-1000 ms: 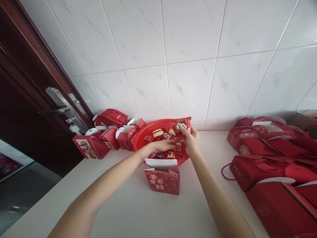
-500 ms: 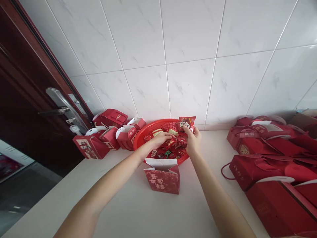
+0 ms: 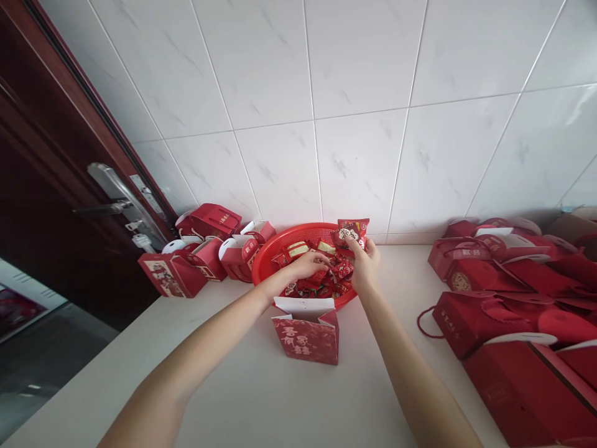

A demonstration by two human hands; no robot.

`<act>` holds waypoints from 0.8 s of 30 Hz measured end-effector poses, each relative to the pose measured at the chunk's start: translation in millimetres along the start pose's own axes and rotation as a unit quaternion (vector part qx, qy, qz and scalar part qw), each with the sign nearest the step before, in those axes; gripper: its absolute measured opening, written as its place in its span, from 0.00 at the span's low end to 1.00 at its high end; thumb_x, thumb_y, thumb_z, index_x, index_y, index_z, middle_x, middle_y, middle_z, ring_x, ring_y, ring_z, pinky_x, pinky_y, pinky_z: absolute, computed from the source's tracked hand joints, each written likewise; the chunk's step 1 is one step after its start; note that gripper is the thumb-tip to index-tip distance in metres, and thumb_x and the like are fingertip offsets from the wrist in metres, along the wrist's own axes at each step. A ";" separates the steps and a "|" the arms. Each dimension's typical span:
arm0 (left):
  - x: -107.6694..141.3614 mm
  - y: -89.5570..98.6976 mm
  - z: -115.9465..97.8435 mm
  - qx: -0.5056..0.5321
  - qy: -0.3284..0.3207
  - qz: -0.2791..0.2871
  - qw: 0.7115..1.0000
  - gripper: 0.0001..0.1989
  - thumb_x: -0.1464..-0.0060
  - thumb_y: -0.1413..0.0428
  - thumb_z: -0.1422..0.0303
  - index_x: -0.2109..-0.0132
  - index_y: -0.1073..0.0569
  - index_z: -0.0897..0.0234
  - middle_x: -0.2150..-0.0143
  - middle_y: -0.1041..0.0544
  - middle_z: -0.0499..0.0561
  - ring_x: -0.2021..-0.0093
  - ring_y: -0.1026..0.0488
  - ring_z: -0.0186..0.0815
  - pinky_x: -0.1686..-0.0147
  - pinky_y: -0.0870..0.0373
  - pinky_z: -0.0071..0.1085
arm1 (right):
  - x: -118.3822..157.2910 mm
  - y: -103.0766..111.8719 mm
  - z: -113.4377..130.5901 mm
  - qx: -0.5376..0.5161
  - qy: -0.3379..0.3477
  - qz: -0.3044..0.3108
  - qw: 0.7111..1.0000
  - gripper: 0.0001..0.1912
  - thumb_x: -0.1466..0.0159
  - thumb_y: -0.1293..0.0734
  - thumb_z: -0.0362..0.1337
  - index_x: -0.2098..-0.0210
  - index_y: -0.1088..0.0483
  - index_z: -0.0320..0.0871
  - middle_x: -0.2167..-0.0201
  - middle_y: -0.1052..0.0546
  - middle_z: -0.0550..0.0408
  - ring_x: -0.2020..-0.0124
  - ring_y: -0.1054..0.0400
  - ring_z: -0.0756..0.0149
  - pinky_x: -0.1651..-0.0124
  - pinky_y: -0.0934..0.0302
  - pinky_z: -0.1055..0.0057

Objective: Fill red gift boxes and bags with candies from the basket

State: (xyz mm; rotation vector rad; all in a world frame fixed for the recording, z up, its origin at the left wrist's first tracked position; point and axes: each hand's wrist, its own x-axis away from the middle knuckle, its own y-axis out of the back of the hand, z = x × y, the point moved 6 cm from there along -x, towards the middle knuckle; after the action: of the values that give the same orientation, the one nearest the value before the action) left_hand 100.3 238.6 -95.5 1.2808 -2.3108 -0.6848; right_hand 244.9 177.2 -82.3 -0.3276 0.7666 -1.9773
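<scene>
A red plastic basket (image 3: 263, 261) holds several red wrapped sweets and a few pale yellow ones. My right hand (image 3: 365, 266) grips a red snack packet (image 3: 353, 231) above the basket's right side. My left hand (image 3: 308, 265) is over the middle of the basket, its fingers curled down among the sweets; whether anything is between them is hidden. In front of the basket an open red paper box (image 3: 308, 339) with pale lettering stands upright, its white inside showing at the top.
Several red gift boxes (image 3: 173, 275) stand left of the basket, beside a dark door with a metal handle (image 3: 112, 208). Many more red boxes (image 3: 487, 320) crowd the right side of the white table (image 3: 373, 386). A tiled wall (image 3: 359, 162) rises behind.
My left hand has shifted very slightly over the sweets. My right hand keeps the packet in nearly the same place.
</scene>
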 end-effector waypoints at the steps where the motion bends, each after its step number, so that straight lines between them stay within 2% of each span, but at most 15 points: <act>1: 0.7 -1.4 -0.2 -0.005 -0.002 0.009 1.000 0.11 0.51 0.41 0.70 0.59 0.19 0.65 0.51 0.18 0.54 0.50 0.24 0.41 0.48 0.31 0.31 | 0.0 0.0 -0.1 0.001 0.000 0.002 1.000 0.17 0.53 0.23 0.43 0.68 0.28 0.43 0.70 0.21 0.57 0.67 0.27 0.62 0.63 0.31 0.66; 8: 0.8 -5.6 8.0 -0.037 0.010 0.039 0.998 0.17 0.55 0.43 0.75 0.56 0.20 0.66 0.58 0.17 0.55 0.59 0.21 0.41 0.63 0.27 0.30 | 0.6 0.2 0.5 0.006 -0.001 0.007 1.000 0.18 0.53 0.23 0.44 0.69 0.29 0.44 0.70 0.21 0.57 0.67 0.26 0.60 0.64 0.31 0.65; 11: 1.6 -6.1 9.4 -0.055 0.012 0.051 0.997 0.14 0.58 0.40 0.74 0.61 0.20 0.66 0.63 0.17 0.53 0.63 0.22 0.40 0.64 0.28 0.30 | 1.1 0.2 0.9 0.011 -0.005 0.002 1.000 0.17 0.53 0.23 0.44 0.69 0.29 0.44 0.71 0.21 0.57 0.67 0.26 0.61 0.63 0.30 0.65; 14: 5.4 -10.4 9.1 -0.094 0.017 0.092 0.991 0.14 0.65 0.35 0.74 0.65 0.20 0.65 0.67 0.19 0.50 0.65 0.23 0.41 0.66 0.29 0.30 | 1.8 -0.9 1.4 0.005 -0.008 0.002 1.000 0.16 0.53 0.23 0.43 0.69 0.29 0.44 0.71 0.21 0.57 0.68 0.27 0.61 0.63 0.31 0.65; 19: 13.8 -12.9 9.0 -0.170 0.055 0.136 0.974 0.18 0.70 0.33 0.75 0.65 0.21 0.62 0.68 0.19 0.49 0.65 0.23 0.43 0.70 0.31 0.30 | 2.2 -2.0 2.1 0.003 -0.009 0.004 1.000 0.16 0.53 0.24 0.42 0.69 0.29 0.44 0.70 0.20 0.57 0.67 0.26 0.61 0.61 0.30 0.65; 22: 14.8 -9.5 7.2 -0.153 0.061 0.132 0.977 0.16 0.66 0.34 0.74 0.64 0.20 0.64 0.70 0.19 0.49 0.66 0.23 0.42 0.69 0.31 0.31 | 2.0 -1.6 2.0 0.007 -0.010 0.000 1.000 0.16 0.53 0.23 0.42 0.69 0.29 0.44 0.70 0.20 0.57 0.67 0.26 0.61 0.61 0.30 0.64; 24: 12.3 -1.1 2.7 -0.110 0.040 0.077 0.990 0.13 0.61 0.35 0.72 0.63 0.20 0.65 0.70 0.19 0.50 0.65 0.22 0.42 0.66 0.29 0.31 | 2.2 -1.7 1.9 0.003 -0.012 0.000 1.000 0.16 0.54 0.23 0.42 0.69 0.29 0.44 0.70 0.20 0.57 0.67 0.26 0.60 0.62 0.30 0.64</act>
State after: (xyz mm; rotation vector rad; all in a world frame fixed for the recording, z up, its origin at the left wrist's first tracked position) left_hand 93.5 228.1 -96.9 1.0026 -2.1734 -0.7944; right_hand 243.6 175.2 -79.9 -0.3474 0.7443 -1.9728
